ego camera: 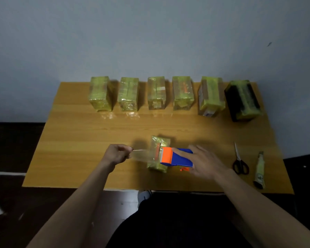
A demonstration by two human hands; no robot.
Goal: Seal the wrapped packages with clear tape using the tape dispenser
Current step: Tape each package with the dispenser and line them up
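- Clear tape (pixel 141 155) is the hinge of the head view: a glossy, see-through strip runs left to right from the dispenser (pixel 175 157) to the left hand (pixel 117 154), level over the near package (pixel 158 153).
- Package sits at the table's (pixel 97 133) near middle, between the two hands, its long axis running away from the person; the strip crosses that axis at right angles, over the raised fold seam on top.
- Left hand is curled, thumb and fingers pinching the tape's free end, just left of the package and apart from it.
- Right hand (pixel 206 162) lies on the dispenser with fingers fairly straight and spread; whether the thumb wraps under, I cannot tell. It is the nearer hand to the package, the dispenser's orange head resting over the package's right edge.
- Dispenser is hard plastic, blue boxy body, orange front.
- Package wrap is yellow-green, crinkled and shiny, boxy in shape.
- As I judge it, the next move is lowering the stretched strip onto the seam.
- Six wrapped packages (pixel 156 93) stand in a row at the far edge, the rightmost dark.
- Scissors (pixel 240 161) and a knife-like tool (pixel 259 170) lie well right.
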